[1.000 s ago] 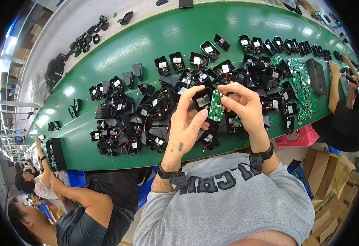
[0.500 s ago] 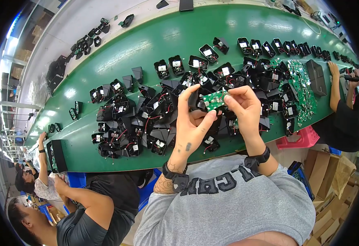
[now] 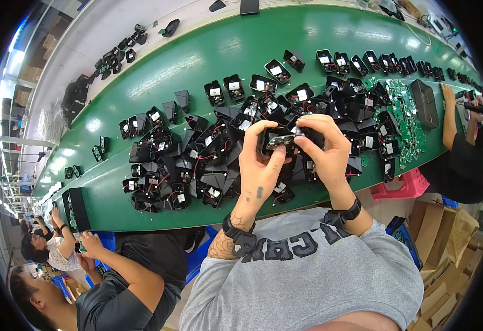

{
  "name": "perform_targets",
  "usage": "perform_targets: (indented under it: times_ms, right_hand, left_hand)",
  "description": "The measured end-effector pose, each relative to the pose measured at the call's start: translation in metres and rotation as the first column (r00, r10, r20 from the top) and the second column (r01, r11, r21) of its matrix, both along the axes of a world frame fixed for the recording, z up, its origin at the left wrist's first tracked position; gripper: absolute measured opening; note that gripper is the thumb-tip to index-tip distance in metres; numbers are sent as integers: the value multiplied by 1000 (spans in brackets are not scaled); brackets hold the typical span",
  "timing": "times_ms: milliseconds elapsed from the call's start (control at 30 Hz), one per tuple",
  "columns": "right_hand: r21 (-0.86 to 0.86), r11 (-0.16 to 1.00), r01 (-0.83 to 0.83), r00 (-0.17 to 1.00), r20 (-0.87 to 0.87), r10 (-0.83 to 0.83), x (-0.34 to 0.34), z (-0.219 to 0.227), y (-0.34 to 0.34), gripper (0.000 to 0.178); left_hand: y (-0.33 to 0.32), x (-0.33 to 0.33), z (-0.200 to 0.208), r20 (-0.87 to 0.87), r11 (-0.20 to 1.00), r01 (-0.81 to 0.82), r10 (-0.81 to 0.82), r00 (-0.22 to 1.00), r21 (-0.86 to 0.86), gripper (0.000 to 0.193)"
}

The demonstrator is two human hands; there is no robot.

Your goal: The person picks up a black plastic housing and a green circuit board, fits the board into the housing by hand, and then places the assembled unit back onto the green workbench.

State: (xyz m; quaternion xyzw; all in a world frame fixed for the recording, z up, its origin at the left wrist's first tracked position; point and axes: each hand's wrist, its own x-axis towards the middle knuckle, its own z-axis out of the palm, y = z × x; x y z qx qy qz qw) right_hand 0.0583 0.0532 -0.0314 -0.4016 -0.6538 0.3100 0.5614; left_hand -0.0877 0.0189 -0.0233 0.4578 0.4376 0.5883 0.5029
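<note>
In my left hand (image 3: 257,168) I hold an open black plastic housing (image 3: 267,139), fingers round its side. A small circuit board (image 3: 281,141) sits tilted at its mouth, seen nearly edge-on, and my left thumb presses against it. My right hand (image 3: 331,154) pinches the board's right end between thumb and forefinger, at a small grey part (image 3: 297,131). Whether that part belongs to the board is hard to tell. Beneath both hands lies a pile of similar black housings (image 3: 214,179), several with red wires and white-labelled insides.
Loose green circuit boards (image 3: 406,124) are heaped right of the pile, beside a black box (image 3: 424,103). Rows of housings (image 3: 374,62) stand farther back on the green table (image 3: 186,63). Co-workers sit at left (image 3: 125,281) and right (image 3: 456,160). A pink stool (image 3: 401,187) stands below the edge.
The circuit board has turned from face-up to nearly edge-on at the housing's mouth. My right fingers have shifted left toward it. The co-worker at left now has raised hands holding something green.
</note>
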Motion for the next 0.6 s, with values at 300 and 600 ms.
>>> perform_targets:
  times_ms: [300, 600]
  right_hand:
    - [266, 962, 53, 988, 127, -89, -1, 7, 4, 19]
    - [203, 978, 40, 978, 191, -80, 0, 2, 4, 14]
  left_hand:
    - [-1, 2, 1, -65, 999, 12, -14, 998, -32, 33]
    - [0, 3, 3, -68, 996, -38, 32, 997, -82, 31]
